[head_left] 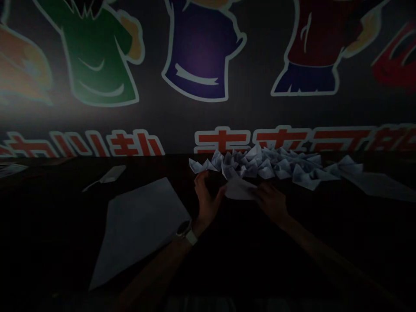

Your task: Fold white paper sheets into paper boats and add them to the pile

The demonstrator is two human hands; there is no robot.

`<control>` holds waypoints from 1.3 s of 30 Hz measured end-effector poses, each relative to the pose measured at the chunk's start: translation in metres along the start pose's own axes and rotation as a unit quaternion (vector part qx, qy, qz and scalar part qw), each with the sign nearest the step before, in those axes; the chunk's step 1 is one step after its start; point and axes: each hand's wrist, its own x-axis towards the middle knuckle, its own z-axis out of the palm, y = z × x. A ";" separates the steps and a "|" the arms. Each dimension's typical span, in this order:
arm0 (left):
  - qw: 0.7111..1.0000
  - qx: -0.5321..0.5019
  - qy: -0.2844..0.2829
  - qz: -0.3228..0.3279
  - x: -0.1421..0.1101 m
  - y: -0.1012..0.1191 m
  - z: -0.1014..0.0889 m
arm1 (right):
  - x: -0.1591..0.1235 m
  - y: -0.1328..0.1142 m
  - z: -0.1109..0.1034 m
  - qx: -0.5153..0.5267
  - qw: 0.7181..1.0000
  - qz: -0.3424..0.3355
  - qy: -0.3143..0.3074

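The scene is very dark. My left hand (206, 200), with a watch on its wrist, is curled with thumb and fingers around the left edge of a folded white paper piece (239, 189) lying on the dark table. My right hand (270, 200) rests with its fingers pressed on the right side of that same paper. Just behind the paper lies a heap of several folded white paper boats (266, 167), stretching to the right along the table's far edge.
A stack of flat white sheets (139, 221) lies left of my left arm. A small pale tool (108, 175) sits further back left. Another flat sheet (380, 184) lies at the right. A wall with cartoon figures and red characters (201, 56) rises behind the table.
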 end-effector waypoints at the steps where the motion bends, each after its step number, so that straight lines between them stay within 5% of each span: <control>1: 0.997 0.029 -0.043 0.056 0.002 0.003 -0.005 | -0.002 -0.002 0.001 -0.041 0.998 -0.031 -0.030; 4: 0.943 0.078 -0.257 0.194 -0.003 0.006 -0.009 | -0.005 -0.011 0.009 -0.104 0.985 -0.094 -0.099; 6: 0.899 0.094 -0.368 0.216 -0.013 0.000 -0.002 | -0.006 -0.013 0.015 -0.105 0.978 -0.120 -0.135; 11: 0.855 0.122 -0.473 0.173 -0.030 -0.026 0.014 | -0.005 -0.005 0.015 -0.007 0.972 -0.144 -0.188; 20: 0.868 0.070 -0.454 0.188 -0.011 -0.032 0.010 | -0.006 0.014 0.019 0.139 0.962 -0.133 -0.196; 26: 0.902 0.025 -0.430 0.020 -0.005 -0.034 0.011 | -0.004 0.019 0.023 0.167 0.959 -0.115 -0.198; 33: 0.913 0.133 -0.380 -0.064 -0.009 -0.030 0.015 | -0.003 0.029 0.028 0.251 0.949 -0.013 -0.189; 39: 0.918 0.219 -0.327 -0.044 -0.012 -0.027 0.020 | -0.005 0.031 0.037 0.172 0.964 0.106 -0.171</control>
